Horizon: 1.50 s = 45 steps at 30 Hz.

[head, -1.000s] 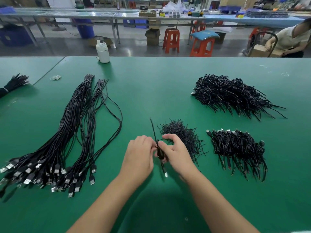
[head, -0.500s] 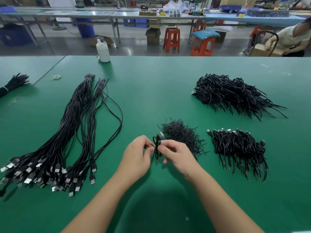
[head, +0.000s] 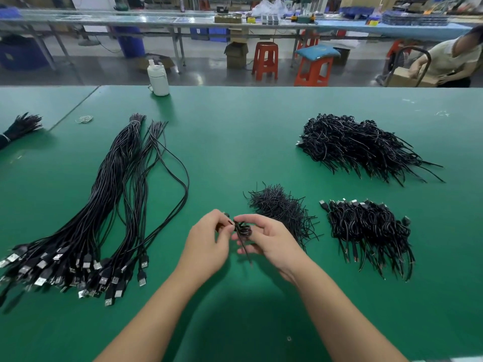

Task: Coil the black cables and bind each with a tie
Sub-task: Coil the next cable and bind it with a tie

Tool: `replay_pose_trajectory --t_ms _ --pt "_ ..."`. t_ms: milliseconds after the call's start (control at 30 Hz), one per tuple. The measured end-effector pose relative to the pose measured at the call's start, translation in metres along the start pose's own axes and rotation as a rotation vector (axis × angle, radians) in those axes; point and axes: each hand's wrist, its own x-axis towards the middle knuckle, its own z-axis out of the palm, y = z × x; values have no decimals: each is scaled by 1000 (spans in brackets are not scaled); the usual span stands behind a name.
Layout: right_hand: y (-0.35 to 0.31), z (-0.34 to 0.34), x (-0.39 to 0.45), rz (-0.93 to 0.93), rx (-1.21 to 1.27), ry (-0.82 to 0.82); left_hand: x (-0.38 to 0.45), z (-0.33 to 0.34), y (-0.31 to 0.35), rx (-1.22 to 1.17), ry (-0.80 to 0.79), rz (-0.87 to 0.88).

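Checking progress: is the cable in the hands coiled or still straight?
Coiled: the cable sits in small loops pinched between the left hand and right hand, one short end hanging down.

- Table (head: pixel 235 142): plain green.
- Uncoiled cables (head: pixel 109 205): black, silver plug ends.
- Tie pile (head: pixel 279 207): black.
- Coiled cable piles (head: pixel 366 226): black.
- Bottle (head: pixel 158 78): white.
- Stools (head: pixel 265 61): orange-red.
- Stool cushion (head: pixel 317 51): blue.

White bottle (head: pixel 158 79) upright at the green counter's (head: pixel 235 131) far edge. Two orange stools (head: pixel 265 60) on the floor beyond. Person (head: pixel 454 61) with cardboard box (head: pixel 407 77), far right.
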Motion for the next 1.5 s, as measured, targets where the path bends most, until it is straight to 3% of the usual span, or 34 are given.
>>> replay_pose_trajectory --t_ms 133,267,467,533,667,767,1033,1300,1400,1500 --pt "1 -2 2 -84 -200 90 4 -1 -2 -61 -42 -108" --pt "0 -3 3 -58 -288 141 -4 3 4 262 48 170" --pt "0 0 2 -1 -71 178 -5 7 1 496 33 486" --pt "2 -2 1 -16 -89 150 -6 8 1 437 19 450" --pt "2 -6 -2 -8 5 21 -4 5 2 141 44 173" --pt "3 -11 -2 -52 -58 -27 -2 2 1 66 40 72" --pt "3 -13 -1 -186 -376 144 -5 2 7 46 9 104" --pt "6 -6 -4 -34 -143 167 -11 8 12 240 40 376" --pt "5 -7 -6 -71 -82 132 -11 9 13 226 58 337" --pt "2 -7 -10 -106 -3 41 -8 7 13 111 47 183"
